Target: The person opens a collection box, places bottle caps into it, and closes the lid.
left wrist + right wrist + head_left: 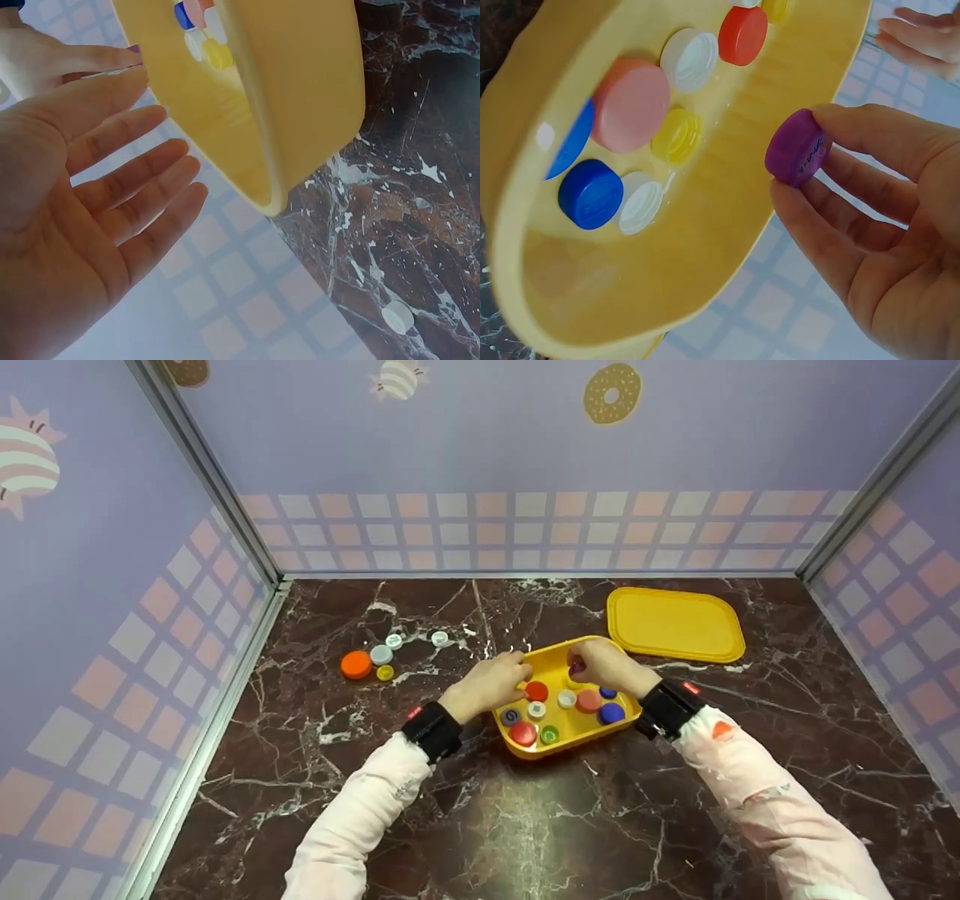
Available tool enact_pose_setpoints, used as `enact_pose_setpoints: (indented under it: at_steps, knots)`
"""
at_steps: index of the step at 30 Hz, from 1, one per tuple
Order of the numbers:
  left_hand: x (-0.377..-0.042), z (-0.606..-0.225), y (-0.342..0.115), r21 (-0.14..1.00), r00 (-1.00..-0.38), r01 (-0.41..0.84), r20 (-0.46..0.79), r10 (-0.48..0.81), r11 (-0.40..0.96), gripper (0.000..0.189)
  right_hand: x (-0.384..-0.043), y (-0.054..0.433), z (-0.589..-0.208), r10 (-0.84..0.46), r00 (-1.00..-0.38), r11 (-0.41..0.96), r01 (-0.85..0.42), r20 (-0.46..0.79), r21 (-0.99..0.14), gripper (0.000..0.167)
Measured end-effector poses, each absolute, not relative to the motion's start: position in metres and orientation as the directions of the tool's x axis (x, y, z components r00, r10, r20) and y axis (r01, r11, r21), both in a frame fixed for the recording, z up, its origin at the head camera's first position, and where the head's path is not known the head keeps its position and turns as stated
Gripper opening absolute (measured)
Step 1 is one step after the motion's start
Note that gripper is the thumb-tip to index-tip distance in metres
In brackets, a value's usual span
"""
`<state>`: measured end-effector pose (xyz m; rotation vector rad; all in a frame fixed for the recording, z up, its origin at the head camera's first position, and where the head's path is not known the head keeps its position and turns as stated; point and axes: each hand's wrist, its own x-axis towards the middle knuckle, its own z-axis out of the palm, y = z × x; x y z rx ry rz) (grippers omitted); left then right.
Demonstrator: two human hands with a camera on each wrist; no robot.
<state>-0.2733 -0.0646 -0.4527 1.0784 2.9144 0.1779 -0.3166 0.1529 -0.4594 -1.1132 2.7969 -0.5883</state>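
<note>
Over the yellow box (555, 735) my right hand (609, 664) pinches a purple bottle cap (798, 148) between thumb and finger. Loose caps lie on the box floor: a pink one (631, 105), a blue one (591, 193), a red one (523, 733), a green one (550, 734) and several more. At the box's left rim is my left hand (493, 681), its fingers stretched out and relaxed in the left wrist view, with nothing held. Whether it touches the rim cannot be told.
Left of the box, on the dark marble table (300, 765), lie an orange cap (356, 664), a yellow cap (385, 673) and several white caps (381, 655). A flat yellow lid (675, 624) lies at the back right. Patterned walls (480, 450) enclose the back and sides.
</note>
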Motion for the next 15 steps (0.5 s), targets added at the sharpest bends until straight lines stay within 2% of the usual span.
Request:
enact_pose_setpoints:
  at_steps: [15]
  knots:
    - [-0.270, -0.457, -0.109, 0.122, -0.816, 0.574, 0.164, 0.554, 0.809, 0.016, -0.329, 0.132, -0.467, -0.670, -0.741, 0.684, -0.601, -0.033, -0.413, 0.012]
